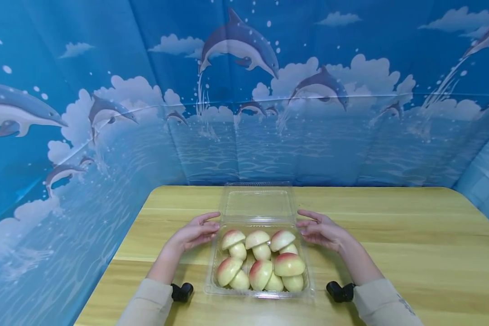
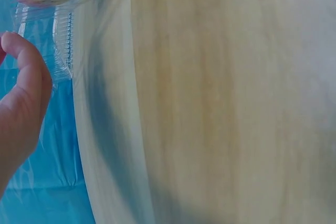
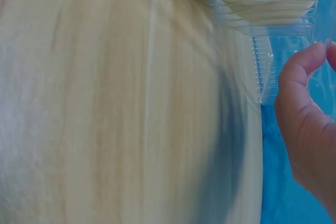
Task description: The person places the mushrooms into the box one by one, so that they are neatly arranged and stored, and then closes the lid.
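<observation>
A clear plastic clamshell box (image 1: 210, 283) sits in front of me with its lid (image 1: 257, 203) folded back. Inside, in two rows, lie several pale, mushroom-shaped pieces (image 1: 261, 274) with red-blushed caps. On the box's left side my left hand (image 1: 195, 232) holds its fingers loosely extended, fingertips right at the hinge end. My right hand (image 1: 323, 230) mirrors it on the right, index finger stretched toward the lid's edge. Each wrist view shows a thumb, left (image 2: 31, 72) and right (image 3: 299, 85), bent beside the clear plastic.
The box rests on a light wood-grain table (image 1: 411, 244), its lid reaching the far edge. Behind and to the sides hangs a blue dolphin-print cloth (image 1: 330, 145). Black devices (image 1: 182, 292) are strapped at both wrists, by the beige sleeves (image 1: 151, 301).
</observation>
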A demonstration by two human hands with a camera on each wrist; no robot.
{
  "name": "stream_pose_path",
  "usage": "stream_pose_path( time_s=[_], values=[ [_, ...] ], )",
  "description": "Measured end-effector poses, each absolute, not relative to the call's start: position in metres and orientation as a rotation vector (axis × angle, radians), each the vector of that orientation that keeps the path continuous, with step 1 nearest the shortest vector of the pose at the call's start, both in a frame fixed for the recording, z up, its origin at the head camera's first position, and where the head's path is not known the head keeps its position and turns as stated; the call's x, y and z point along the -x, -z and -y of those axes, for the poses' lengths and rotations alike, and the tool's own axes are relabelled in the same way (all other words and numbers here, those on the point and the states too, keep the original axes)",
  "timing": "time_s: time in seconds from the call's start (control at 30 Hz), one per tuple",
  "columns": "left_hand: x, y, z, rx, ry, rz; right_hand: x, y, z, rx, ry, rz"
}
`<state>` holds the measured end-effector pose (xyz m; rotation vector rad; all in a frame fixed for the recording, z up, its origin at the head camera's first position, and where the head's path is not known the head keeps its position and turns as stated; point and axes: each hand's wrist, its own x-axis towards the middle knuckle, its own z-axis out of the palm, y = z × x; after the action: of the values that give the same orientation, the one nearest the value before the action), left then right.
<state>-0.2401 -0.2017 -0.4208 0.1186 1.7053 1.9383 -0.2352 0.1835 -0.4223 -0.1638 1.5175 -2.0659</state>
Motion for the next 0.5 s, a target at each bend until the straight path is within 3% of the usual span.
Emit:
stream_pose_path(
  time_s=[0.5],
  values=[
    [0.237, 0.4231, 0.1998, -0.127, -1.981, -1.703, 0.2339, 0.4277, -0.1865, 0.183, 2.095, -1.575]
  ],
)
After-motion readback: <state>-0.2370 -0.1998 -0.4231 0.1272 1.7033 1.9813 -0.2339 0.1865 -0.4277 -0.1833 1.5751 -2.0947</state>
